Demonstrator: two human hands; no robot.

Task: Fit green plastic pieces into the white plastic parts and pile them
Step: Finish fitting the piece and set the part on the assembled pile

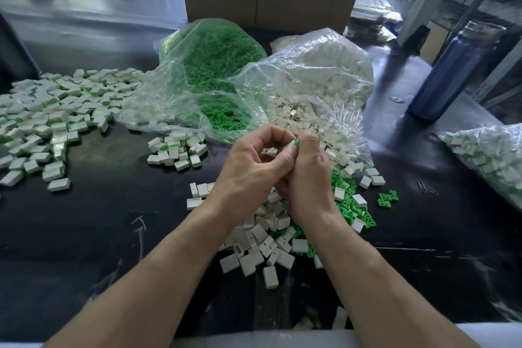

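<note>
The left hand (255, 161) and the right hand (308, 169) meet above the middle of the black table (113, 234), fingers curled inward against each other. Between their fingertips they pinch one white part (291, 146) with one green piece (296, 143) showing at its top. Directly under the wrists lies a loose heap of white parts (262, 246), too many to count, mixed on its right side with a scatter of green pieces (351, 200). A small cluster of fitted parts (178, 151) sits just left of the hands; a far larger pile of fitted parts (53, 116) spreads to the table's left edge. Three clear bags are in view: a bag of green pieces (209, 65), a bag of white parts (316, 82) beside it, and a bag of fitted parts (491, 155) at the right edge. One blue bottle (449, 73) stands well right; paperclips (425, 186) lie near. Bare table lies open at the near left.
</note>
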